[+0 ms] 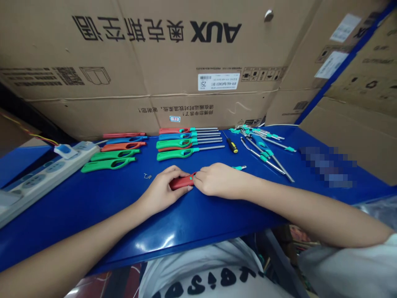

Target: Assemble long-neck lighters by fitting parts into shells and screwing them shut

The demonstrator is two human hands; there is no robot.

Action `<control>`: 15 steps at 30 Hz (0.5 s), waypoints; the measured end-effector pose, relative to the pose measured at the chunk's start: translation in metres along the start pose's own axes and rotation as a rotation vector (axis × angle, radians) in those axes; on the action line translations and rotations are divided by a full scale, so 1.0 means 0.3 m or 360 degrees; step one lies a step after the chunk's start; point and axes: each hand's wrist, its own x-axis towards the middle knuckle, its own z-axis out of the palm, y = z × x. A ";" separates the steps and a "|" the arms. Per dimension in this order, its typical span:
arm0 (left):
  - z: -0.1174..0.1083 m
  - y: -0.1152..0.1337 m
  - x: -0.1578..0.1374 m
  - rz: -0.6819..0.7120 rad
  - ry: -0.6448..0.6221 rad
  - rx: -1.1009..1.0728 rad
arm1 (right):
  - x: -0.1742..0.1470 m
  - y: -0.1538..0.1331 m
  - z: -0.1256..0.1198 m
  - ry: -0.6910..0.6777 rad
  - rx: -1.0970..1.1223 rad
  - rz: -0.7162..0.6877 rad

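My left hand (pixel 163 186) is closed around the red handle of a long-nosed gas lighter (pixel 182 182), low over the middle of the blue table. My right hand (pixel 214 180) pinches the front end of that lighter, around its trigger opening, and hides most of it. Beyond my right wrist, a teal piece with a short metal tip (pixel 240 167) peeks out; whether it belongs to the held lighter I cannot tell. A few small metal pins or screws (pixel 148 176) lie left of my left hand.
Lighters with metal tubes (pixel 175 155) lie in a row behind my hands, with coloured handles lacking tubes (pixel 108 164) to their left. A screwdriver (pixel 232 145) and loose metal tubes (pixel 269 157) lie right. A power strip (pixel 46 176) runs along the left; cardboard (pixel 173 82) stands behind.
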 end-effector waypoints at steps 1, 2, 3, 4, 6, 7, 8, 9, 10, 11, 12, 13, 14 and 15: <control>0.000 -0.002 0.001 -0.0002 -0.0005 -0.0017 | 0.006 -0.004 -0.004 -0.0014 0.0015 0.0012; -0.001 -0.003 0.001 -0.0003 -0.0011 -0.0032 | 0.012 -0.006 -0.009 -0.0038 0.0035 0.0018; -0.001 -0.003 0.001 -0.0004 -0.0017 -0.0044 | 0.018 -0.007 -0.015 -0.0069 0.0057 0.0024; -0.002 -0.003 0.002 -0.0001 -0.0019 -0.0052 | 0.024 -0.008 -0.023 -0.0106 0.0080 0.0033; -0.004 -0.001 0.002 0.0004 -0.0019 -0.0056 | 0.038 -0.007 -0.039 -0.0186 0.0117 0.0057; -0.005 0.001 0.002 0.0005 -0.0017 -0.0057 | 0.045 -0.007 -0.047 -0.0218 0.0128 0.0061; -0.005 0.003 0.002 0.0006 -0.0018 -0.0057 | 0.051 -0.008 -0.054 -0.0239 0.0131 0.0057; -0.005 0.005 0.001 0.0006 -0.0018 -0.0053 | 0.056 -0.010 -0.060 -0.0251 0.0126 0.0048; -0.004 0.007 0.000 0.0007 -0.0018 -0.0044 | 0.061 -0.013 -0.065 -0.0260 0.0116 0.0037; -0.003 0.010 -0.001 0.0008 -0.0017 -0.0029 | 0.063 -0.016 -0.069 -0.0266 0.0107 0.0025; -0.001 0.011 -0.002 0.0010 -0.0014 -0.0009 | 0.065 -0.021 -0.071 -0.0273 0.0098 0.0021; 0.001 0.013 -0.003 0.0013 -0.0008 0.0014 | 0.065 -0.025 -0.072 -0.0282 0.0091 0.0017; 0.003 0.013 -0.004 0.0014 -0.0001 0.0034 | 0.064 -0.030 -0.071 -0.0292 0.0084 0.0015; 0.006 0.014 -0.004 0.0016 0.0007 0.0047 | 0.062 -0.034 -0.069 -0.0296 0.0073 0.0012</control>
